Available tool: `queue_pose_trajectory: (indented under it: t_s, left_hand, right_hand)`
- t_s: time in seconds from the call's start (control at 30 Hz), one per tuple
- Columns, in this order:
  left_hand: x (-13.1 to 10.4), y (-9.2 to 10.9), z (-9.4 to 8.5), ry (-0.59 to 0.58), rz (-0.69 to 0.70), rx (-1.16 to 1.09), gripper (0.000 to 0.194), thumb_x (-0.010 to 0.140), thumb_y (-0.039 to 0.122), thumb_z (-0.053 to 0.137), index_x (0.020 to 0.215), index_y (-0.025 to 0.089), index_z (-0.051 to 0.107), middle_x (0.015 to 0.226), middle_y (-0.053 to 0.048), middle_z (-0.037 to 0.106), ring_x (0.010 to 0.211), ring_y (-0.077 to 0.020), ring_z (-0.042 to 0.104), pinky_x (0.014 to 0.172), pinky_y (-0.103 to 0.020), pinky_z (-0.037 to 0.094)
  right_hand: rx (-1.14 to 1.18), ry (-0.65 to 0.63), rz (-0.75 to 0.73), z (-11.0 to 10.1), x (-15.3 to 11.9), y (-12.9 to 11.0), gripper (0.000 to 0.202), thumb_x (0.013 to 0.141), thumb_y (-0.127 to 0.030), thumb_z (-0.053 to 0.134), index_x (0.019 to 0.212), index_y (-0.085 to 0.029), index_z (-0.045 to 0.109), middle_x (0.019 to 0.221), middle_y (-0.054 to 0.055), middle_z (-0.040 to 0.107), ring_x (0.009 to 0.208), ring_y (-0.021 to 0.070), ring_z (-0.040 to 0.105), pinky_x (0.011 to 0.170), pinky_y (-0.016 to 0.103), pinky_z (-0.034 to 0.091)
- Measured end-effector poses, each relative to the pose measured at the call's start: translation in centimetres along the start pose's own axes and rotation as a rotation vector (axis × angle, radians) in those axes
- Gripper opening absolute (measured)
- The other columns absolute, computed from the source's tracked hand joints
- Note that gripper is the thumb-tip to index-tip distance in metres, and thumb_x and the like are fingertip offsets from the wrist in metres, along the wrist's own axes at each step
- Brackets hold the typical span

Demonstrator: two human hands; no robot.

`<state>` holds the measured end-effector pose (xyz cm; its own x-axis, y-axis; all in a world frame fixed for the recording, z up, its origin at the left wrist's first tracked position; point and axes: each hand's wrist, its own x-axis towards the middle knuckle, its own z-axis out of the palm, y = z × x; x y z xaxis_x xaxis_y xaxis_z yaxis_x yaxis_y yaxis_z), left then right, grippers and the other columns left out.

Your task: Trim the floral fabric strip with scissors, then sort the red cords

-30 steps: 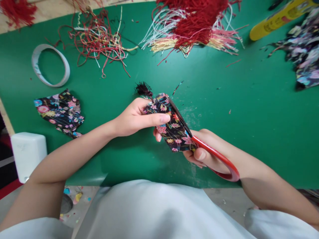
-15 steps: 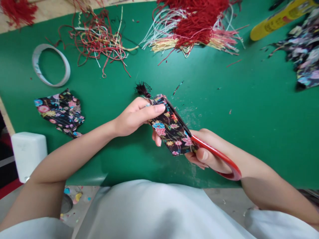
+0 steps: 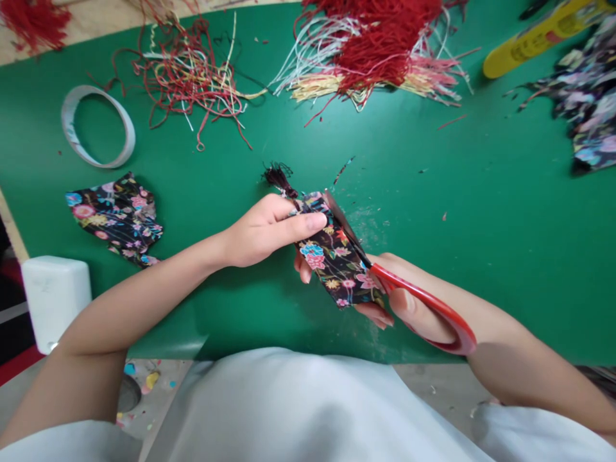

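Note:
My left hand (image 3: 269, 232) pinches a black floral fabric piece (image 3: 339, 266) near its upper end, thumb on top and fingers beneath. A dark tassel (image 3: 280, 178) sticks out above that hand. My right hand (image 3: 409, 305) is closed on red-handled scissors (image 3: 433, 308), the thumb through a handle loop. Their dark blades lie along the right edge of the fabric, tips near its top corner. A thin fabric sliver (image 3: 343, 170) rests on the green table (image 3: 231, 308) just beyond the blades.
A white tape ring (image 3: 129, 138) and floral scrap (image 3: 120, 218) lie left, above a white box (image 3: 56, 301). Tangled cords (image 3: 192, 77) and a red tassel bundle (image 3: 375, 45) are at the back. A yellow bottle (image 3: 534, 42) and floral pile (image 3: 594, 102) sit at right.
Both hands, the fabric with its tassel and the scissors have shifted slightly right and toward my body. The blades now show a broader side near their tips.

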<state>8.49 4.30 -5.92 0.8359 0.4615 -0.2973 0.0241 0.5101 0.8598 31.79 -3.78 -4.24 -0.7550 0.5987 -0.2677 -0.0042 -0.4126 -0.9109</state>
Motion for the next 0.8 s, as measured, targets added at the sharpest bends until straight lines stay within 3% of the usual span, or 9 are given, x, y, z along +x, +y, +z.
queue_pose_trajectory:
  t_s: [0.13,0.4,0.8]
  left_hand:
    - [0.0,-0.1,0.0,-0.005,0.011,0.022,0.056,0.093,0.066,0.057,0.07,0.017,0.068,0.061,-0.003,0.072,0.059,-0.0174,0.073,0.052,-0.025,0.059]
    - [0.0,0.0,0.0,0.0,0.02,0.039,0.056,0.092,0.067,0.059,0.069,0.016,0.067,0.059,-0.003,0.071,0.055,-0.0164,0.071,0.05,-0.025,0.058]
    - [0.0,-0.2,-0.1,-0.008,0.037,0.067,0.056,0.092,0.067,0.058,0.07,0.016,0.068,0.063,-0.004,0.072,0.057,-0.0166,0.071,0.053,-0.026,0.059]
  right_hand:
    - [0.069,-0.016,0.072,0.1,0.1,0.2,0.065,0.091,-0.083,0.044,0.094,-0.019,0.057,0.056,-0.008,0.048,0.043,0.0087,0.042,0.04,0.023,0.035]
    - [0.156,0.009,0.068,0.1,-0.2,1.1,0.061,0.09,-0.078,0.055,0.095,-0.018,0.061,0.053,-0.009,0.048,0.041,0.0079,0.039,0.039,0.021,0.036]
    - [0.125,0.011,0.056,0.2,-0.3,1.0,0.06,0.094,-0.076,0.05,0.099,-0.018,0.061,0.054,-0.008,0.048,0.041,0.007,0.039,0.04,0.019,0.037]
